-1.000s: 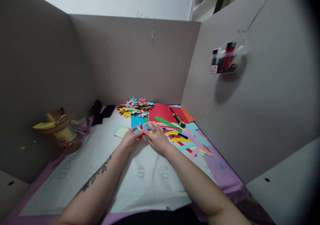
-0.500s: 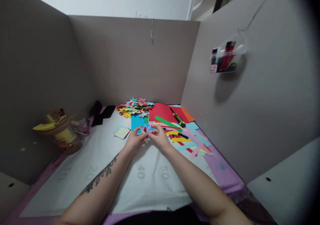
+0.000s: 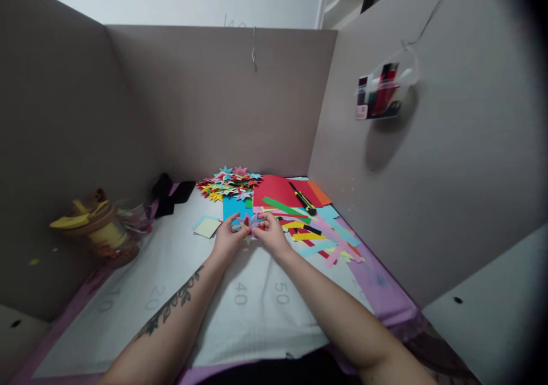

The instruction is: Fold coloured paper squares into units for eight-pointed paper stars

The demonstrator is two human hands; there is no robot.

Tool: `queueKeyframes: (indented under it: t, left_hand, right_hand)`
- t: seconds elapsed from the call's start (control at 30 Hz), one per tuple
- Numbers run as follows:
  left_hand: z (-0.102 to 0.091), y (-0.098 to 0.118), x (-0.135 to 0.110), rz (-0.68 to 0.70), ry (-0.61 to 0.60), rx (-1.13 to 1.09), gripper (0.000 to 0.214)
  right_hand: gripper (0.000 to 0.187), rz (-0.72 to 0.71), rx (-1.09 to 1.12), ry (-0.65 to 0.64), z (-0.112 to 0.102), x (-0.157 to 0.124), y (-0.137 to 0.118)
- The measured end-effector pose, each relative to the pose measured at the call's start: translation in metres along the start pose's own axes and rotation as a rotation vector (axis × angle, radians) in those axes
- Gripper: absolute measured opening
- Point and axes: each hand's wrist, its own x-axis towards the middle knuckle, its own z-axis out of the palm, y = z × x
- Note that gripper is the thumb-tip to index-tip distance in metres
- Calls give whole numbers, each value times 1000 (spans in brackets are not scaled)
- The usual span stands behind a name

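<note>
Between my two hands is a small folded paper star in lilac, red and pale yellow, raised a little over the white mat. My left hand pinches its left side with the thumb, the forefinger lifted slightly off the points. On the right edge, my right hand grips the star between thumb and fingers. Fingers cover part of the star. Just behind lies a blue paper sheet. A stack of small pale yellow squares rests left of my left hand, and coloured paper strips spread beside my right.
Finished-looking paper stars form a heap at the back. A yellow-black box cutter lies on red paper sheets. A brown and yellow pot stands left. A clear container hangs on the right panel.
The left forefinger has lifted away from the star's points, while both thumbs stay near its middle. The whole view has shifted slightly.
</note>
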Motion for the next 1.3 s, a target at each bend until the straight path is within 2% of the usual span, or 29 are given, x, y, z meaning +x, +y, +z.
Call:
queueKeyframes:
  t: [0.07, 0.13, 0.2, 0.3, 0.6, 0.87, 1.3]
  left_hand:
    - [-1, 1, 0, 16, 13, 15, 71]
    - [-2, 3, -1, 28, 19, 16, 69]
    - [-2, 5, -2, 51, 10, 18, 66]
    - [-1, 7, -3, 117, 3, 66, 61]
    - [-2, 6, -8, 210, -13, 228, 52]
    - [-2, 8, -10, 250, -9, 268, 47]
    - [1, 5, -8, 175, -17, 126, 50]
  right_hand:
    - [32, -51, -33, 51, -2, -3, -8]
    - [23, -138, -114, 93, -4, -6, -18]
    - [12, -270, -270, 93, -6, -9, -27]
    - [12, -376, -392, 62, -7, -12, -33]
    - [9, -486, -491, 87, -5, -14, -31]
    - [9, -588, -586, 87, -8, -15, -29]
    - [14, -649, -704, 89, -11, -16, -29]
